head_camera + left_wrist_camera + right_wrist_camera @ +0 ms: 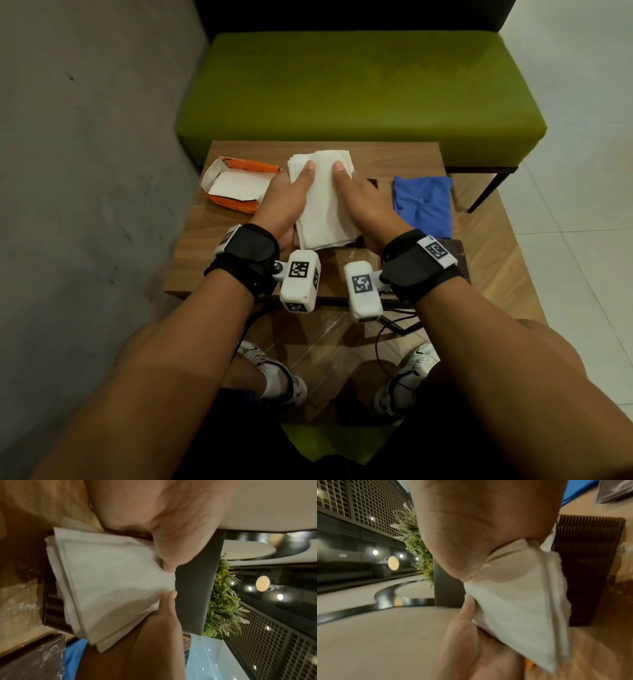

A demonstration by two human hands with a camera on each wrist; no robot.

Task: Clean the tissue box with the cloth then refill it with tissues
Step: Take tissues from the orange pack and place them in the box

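Observation:
A stack of white tissues (322, 202) is held over the middle of the small wooden table (205, 246). My left hand (291, 192) grips its left side and my right hand (356, 195) its right side, thumbs on top, fingers underneath. The wrist views show the tissues (111, 581) (513, 601) pinched between the thumbs and the fingers. The dark brown woven tissue box (53, 608) (587, 561) sits just under the stack; only a corner (371, 182) shows in the head view. The blue cloth (424, 202) lies crumpled on the table to the right.
An opened orange tissue pack (236, 186) lies at the table's left. A dark flat piece (454, 255) lies near the right front corner. A green bench (359, 96) stands behind the table, and a grey wall (85, 154) runs along the left.

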